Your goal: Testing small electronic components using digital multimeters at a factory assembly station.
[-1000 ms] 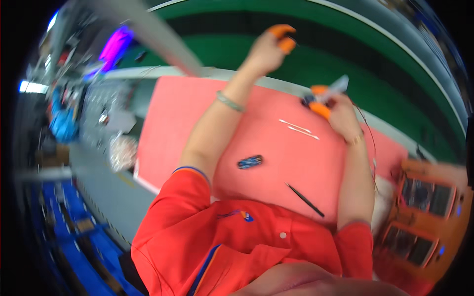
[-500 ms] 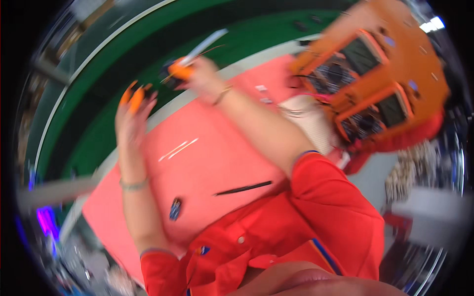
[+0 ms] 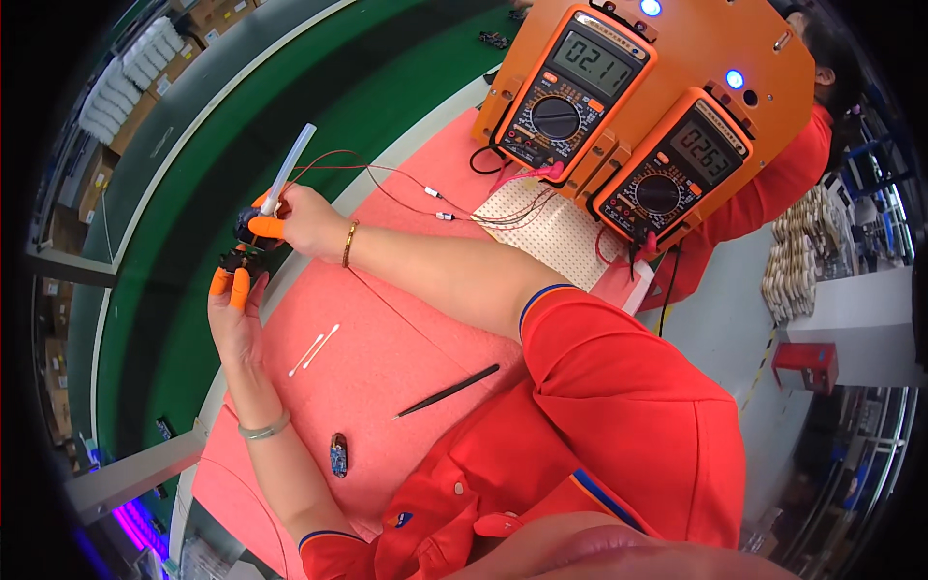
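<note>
Over the edge of the green belt (image 3: pixel 227 145), my two hands are close together. My left hand (image 3: pixel 237 324), with orange finger cots on its fingertips, pinches a small black part (image 3: pixel 238 259). Just above it, my right hand (image 3: pixel 314 224), also in orange finger cots, grips a translucent white tube (image 3: pixel 293 162) that points up and away. A dark blue-black piece (image 3: pixel 247 226) is at those same fingertips; its kind is unclear. Thin red wires (image 3: pixel 391 193) run from beside my right hand toward the meters. Whether the two parts touch, I cannot tell.
On the pink mat (image 3: pixel 387 338) lie cotton swabs (image 3: pixel 319 350), black tweezers (image 3: pixel 447 391) and a small blue circuit board (image 3: pixel 338 454). Two orange multimeters (image 3: pixel 570 97) are mounted on an orange stand at the right, beside a perforated cream board (image 3: pixel 541 232). Behind it, another person's red sleeve (image 3: pixel 773 184) shows.
My hands, apart before, have come together at the belt's edge. The tube in my right hand now stands more upright. The whole view has shifted and is sharper.
</note>
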`<state>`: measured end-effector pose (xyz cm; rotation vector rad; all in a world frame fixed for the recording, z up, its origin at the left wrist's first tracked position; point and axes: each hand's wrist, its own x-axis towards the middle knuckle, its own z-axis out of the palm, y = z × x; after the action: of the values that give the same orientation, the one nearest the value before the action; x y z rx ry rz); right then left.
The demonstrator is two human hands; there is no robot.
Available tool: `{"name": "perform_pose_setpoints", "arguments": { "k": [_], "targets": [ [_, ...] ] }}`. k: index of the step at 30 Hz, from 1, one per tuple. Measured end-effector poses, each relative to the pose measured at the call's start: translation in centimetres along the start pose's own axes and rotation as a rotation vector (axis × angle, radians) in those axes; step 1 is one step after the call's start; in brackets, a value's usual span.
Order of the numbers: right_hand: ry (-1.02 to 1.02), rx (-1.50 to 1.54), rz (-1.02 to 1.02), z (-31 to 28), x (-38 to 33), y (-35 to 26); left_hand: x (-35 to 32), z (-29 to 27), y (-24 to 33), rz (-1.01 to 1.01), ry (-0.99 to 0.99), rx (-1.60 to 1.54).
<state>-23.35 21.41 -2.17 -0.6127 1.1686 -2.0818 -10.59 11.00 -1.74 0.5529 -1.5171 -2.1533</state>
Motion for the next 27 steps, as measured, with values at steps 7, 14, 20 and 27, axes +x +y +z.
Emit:
{"name": "perform_pose_setpoints", "arguments": {
  "k": [7, 14, 20, 27],
  "targets": [
    [0.028, -0.159, -0.072, 0.5, -0.6, 0.1, -0.2, 0.5, -0.2, 0.017, -0.036, 0.003],
    [0.050, -0.214, -0.079, 0.1, -0.5, 0.7, -0.1, 0.2, -0.6, 0.000, -0.005, 0.058],
    [0.106, -0.507, -0.213, 0.6, -0.3, 0.8, -0.4, 0.8, 0.0, 0.055, 0.028, 0.161],
    [0.081, -0.313, -0.122, 0.9, -0.1, -0.1, -0.5, 0.6, 0.5, 0.077, 0.003, 0.108]
  ]
}}
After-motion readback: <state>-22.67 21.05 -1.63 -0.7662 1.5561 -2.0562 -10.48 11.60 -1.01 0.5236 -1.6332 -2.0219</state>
